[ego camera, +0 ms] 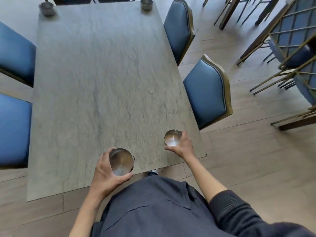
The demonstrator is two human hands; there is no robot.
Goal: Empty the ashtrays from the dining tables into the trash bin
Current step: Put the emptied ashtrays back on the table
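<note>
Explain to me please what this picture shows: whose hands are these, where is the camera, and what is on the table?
No machine here: a person wears the camera on the head, so it looks down at their own arms. The left hand holds one shiny metal ashtray and the right hand holds a second ashtray, both over the near end of the grey table. Both bowls look empty inside. Two more ashtrays stand at the far corners, one left, one right. Blue chairs stand around. No trash bin is in view.

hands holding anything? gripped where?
Both. Left hand holds a steel ashtray by its rim and side wall; right hand holds another ashtray the same way.
</note>
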